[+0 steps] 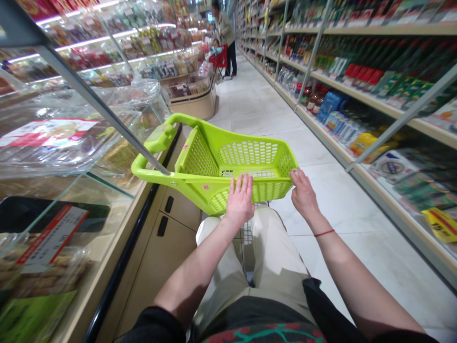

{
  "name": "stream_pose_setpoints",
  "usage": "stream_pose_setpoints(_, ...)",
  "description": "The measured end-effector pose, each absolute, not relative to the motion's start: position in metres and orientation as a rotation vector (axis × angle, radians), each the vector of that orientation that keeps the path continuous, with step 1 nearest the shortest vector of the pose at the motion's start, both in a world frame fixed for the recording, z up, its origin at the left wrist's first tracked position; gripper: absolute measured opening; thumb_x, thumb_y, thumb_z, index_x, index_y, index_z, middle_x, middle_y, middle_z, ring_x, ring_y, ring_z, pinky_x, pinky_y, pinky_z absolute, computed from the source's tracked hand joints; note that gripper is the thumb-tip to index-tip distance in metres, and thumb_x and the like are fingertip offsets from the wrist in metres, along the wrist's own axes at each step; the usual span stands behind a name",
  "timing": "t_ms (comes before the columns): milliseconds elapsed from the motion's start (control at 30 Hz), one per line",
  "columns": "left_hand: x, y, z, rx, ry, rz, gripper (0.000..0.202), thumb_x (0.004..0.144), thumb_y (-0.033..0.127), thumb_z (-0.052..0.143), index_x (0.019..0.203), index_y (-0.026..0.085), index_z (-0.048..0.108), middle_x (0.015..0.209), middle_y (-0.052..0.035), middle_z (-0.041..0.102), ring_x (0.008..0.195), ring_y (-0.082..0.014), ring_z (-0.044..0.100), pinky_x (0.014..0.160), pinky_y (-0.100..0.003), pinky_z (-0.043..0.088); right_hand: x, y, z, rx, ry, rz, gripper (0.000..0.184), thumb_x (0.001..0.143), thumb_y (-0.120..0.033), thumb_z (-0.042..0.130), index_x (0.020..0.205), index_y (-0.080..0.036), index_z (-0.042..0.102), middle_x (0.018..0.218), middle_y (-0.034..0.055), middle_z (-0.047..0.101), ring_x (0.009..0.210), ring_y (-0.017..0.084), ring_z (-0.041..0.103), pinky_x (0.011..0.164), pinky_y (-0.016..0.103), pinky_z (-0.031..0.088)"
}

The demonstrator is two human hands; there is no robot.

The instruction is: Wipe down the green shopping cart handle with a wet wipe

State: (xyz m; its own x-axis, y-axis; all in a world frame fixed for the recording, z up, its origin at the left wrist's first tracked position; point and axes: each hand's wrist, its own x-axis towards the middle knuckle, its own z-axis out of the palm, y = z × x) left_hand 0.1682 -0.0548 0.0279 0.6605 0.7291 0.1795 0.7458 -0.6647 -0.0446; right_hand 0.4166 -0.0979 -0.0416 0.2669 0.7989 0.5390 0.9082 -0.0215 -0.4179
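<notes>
A bright green plastic shopping cart (228,179) stands sideways in front of my legs, its handle end to the left. Its basket holds nothing that I can see. My left hand (240,197) holds the near side rim, its fingers laid over the top edge and slightly apart. At the right end, my right hand (303,188) is closed around the basket's corner, with a thin red string on the wrist. Part of the cart's lower frame is hidden behind my legs.
A glass-edged food counter (107,190) with packaged goods runs along the left. Tall shelves (378,105) of bottles and packets line the right side. Down the tiled aisle (255,100), a person (225,35) stands by a red cart (218,58). A grey pole (96,102) crosses the upper left.
</notes>
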Motion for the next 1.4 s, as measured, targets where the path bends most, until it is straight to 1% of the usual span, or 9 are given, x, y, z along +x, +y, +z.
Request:
stream_pose_setpoints(233,0.171,-0.052,0.031,-2.763,-1.265,-0.146,0.096,0.078,0.038,0.056,0.155,0.003,0.011,0.164,-0.0162,0.018,0.153,-0.0314,0.006,0.125,-0.050,-0.001,0.444,-0.063,-0.037,-1.830,-1.552,-0.061,0.068,0.075,-0.006,0.039,0.141,-0.013,0.051,0.147,0.0106,0.052,0.138,0.022,0.046,0.117,0.043,0.038)
stream_pose_setpoints(400,0.170,-0.053,0.035,-2.754,-1.288,-0.111,0.097,0.078,0.039,0.058,0.155,0.003,0.011,0.165,-0.0165,0.015,0.153,-0.0326,0.005,0.125,-0.051,-0.001,0.407,-0.069,-0.033,-1.854,-1.497,-0.128,0.072,0.076,-0.003,0.039,0.147,-0.009,0.042,0.152,0.0151,0.046,0.142,0.024,0.040,0.117,0.045,0.036)
stream_pose_setpoints(500,0.169,-0.054,0.036,-2.741,-1.281,-0.107,0.097,0.078,0.041,0.057,0.155,0.002,0.011,0.165,-0.0168,0.015,0.153,-0.0326,0.004,0.124,-0.051,-0.002,0.369,-0.068,-0.024,-1.842,-1.564,-0.128,0.070,0.076,-0.001,0.038,0.145,-0.008,0.044,0.151,0.0183,0.046,0.143,0.026,0.039,0.118,0.050,0.033)
stream_pose_setpoints(633,0.167,-0.055,0.034,-2.726,-1.263,-0.120,0.096,0.079,0.041,0.055,0.155,0.002,0.010,0.165,-0.0163,0.014,0.153,-0.0325,0.005,0.124,-0.051,-0.002,0.332,-0.061,-0.013,-1.763,-1.748,-0.150,0.066,0.079,0.001,0.036,0.142,-0.014,0.049,0.152,0.0155,0.045,0.143,0.025,0.038,0.118,0.055,0.030)
stream_pose_setpoints(800,0.166,-0.053,0.033,-2.734,-1.251,-0.127,0.097,0.079,0.041,0.055,0.155,0.003,0.010,0.165,-0.0156,0.015,0.153,-0.0318,0.003,0.124,-0.051,-0.001,0.351,-0.067,-0.017,-1.742,-1.814,-0.254,0.062,0.082,0.000,0.037,0.140,-0.015,0.051,0.150,0.0149,0.048,0.143,0.024,0.039,0.118,0.055,0.029)
stream_pose_setpoints(1033,0.165,-0.053,0.035,-2.767,-1.268,-0.107,0.098,0.078,0.040,0.057,0.155,0.003,0.009,0.165,-0.0156,0.014,0.153,-0.0320,0.004,0.125,-0.051,-0.001,0.412,-0.082,-0.036,-1.890,-1.512,-0.241,0.060,0.081,-0.002,0.033,0.135,-0.011,0.056,0.146,0.0178,0.051,0.140,0.028,0.042,0.117,0.056,0.028)
stream_pose_setpoints(1167,0.166,-0.054,0.033,-2.762,-1.269,-0.132,0.099,0.078,0.042,0.057,0.155,0.003,0.010,0.165,-0.0154,0.015,0.153,-0.0322,0.003,0.125,-0.052,-0.001,0.376,-0.073,-0.035,-1.868,-1.416,-0.196,0.064,0.079,-0.001,0.034,0.141,-0.008,0.049,0.150,0.0202,0.045,0.143,0.028,0.037,0.117,0.058,0.028)
stream_pose_setpoints(1267,0.166,-0.054,0.032,-2.752,-1.248,-0.151,0.097,0.078,0.041,0.055,0.155,0.002,0.010,0.165,-0.0154,0.015,0.153,-0.0321,0.003,0.124,-0.052,-0.001,0.328,-0.064,-0.025,-1.787,-1.541,-0.151,0.065,0.080,-0.002,0.035,0.144,-0.011,0.047,0.152,0.0188,0.043,0.145,0.026,0.034,0.119,0.056,0.026)
stream_pose_setpoints(1400,0.165,-0.054,0.031,-2.740,-1.242,-0.128,0.096,0.077,0.038,0.055,0.155,0.001,0.012,0.165,-0.0163,0.015,0.153,-0.0324,0.003,0.124,-0.051,-0.003,0.290,-0.060,-0.015,-1.669,-1.705,-0.146,0.059,0.086,-0.005,0.033,0.142,-0.009,0.049,0.152,0.0183,0.043,0.146,0.025,0.032,0.120,0.051,0.027)
